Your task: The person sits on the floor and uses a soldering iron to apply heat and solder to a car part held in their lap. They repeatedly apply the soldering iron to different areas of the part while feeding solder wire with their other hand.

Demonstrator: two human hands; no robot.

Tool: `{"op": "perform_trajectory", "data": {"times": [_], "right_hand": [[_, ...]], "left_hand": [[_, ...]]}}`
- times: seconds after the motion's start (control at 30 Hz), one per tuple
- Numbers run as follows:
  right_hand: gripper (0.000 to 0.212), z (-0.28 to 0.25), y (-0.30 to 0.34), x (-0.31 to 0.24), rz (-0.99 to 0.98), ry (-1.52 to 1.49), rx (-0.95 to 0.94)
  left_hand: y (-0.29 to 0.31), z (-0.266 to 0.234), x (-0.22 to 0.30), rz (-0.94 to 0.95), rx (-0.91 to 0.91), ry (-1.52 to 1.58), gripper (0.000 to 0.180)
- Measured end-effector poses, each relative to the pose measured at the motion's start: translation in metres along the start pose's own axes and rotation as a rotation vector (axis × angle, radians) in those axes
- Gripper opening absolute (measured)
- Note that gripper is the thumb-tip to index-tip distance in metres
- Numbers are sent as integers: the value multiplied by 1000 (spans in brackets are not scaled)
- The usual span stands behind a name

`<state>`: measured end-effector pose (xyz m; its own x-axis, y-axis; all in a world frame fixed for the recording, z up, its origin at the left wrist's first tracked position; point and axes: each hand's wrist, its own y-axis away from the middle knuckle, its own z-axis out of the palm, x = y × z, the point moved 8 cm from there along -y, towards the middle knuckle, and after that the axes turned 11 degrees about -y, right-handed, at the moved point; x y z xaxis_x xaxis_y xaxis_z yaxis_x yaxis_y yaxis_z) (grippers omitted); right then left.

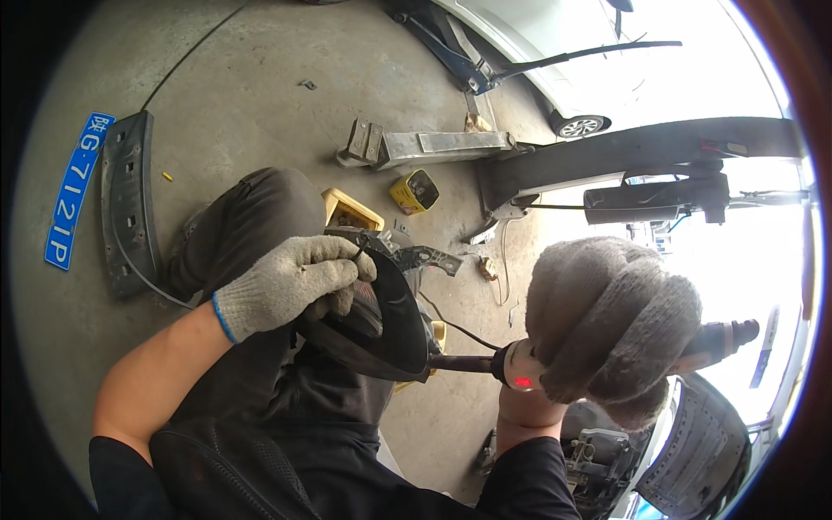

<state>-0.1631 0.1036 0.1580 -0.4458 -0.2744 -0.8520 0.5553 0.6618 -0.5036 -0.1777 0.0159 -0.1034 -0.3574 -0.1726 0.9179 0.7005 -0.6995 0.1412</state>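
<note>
Beyond the panel and to its right, a white car (529, 48) is parked. A dark beam (624, 154) is extended on the same side, nearer the panel; a metal arm (459, 149) is set straight beyond it. The black panel (403, 303) is carried across the lap, its long axis curved from the far left down to the near right. To its far left, a blue plate (78, 191) is laid on the floor.

The tool (468, 364) is aligned roughly crosswise, its nozzle directed left at the panel's near right edge; contact cannot be confirmed. Its body is gripped by the right hand (611, 329), fingers wrapped fully round, and this hand is raised well apart from the panel. The left hand (299, 282) is nearer: it is extended from the left over the panel's far left edge, wrist bent inward. The panel lies rightward and nearward of its fingertips. A thin black piece (360, 249) is pinched there, finger and thumb almost closed; whether it is loose cannot be told.
</note>
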Motion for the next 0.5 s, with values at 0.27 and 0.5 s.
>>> {"op": "perform_trajectory", "data": {"times": [0.27,0.5], "right_hand": [[33,-19,-1,-6,-23,-9,55],[35,-8,-1,-4,-16,9,37]], "left_hand": [[-1,0,0,7,10,-3,22],[0,0,2,15,0,-12,22]]}}
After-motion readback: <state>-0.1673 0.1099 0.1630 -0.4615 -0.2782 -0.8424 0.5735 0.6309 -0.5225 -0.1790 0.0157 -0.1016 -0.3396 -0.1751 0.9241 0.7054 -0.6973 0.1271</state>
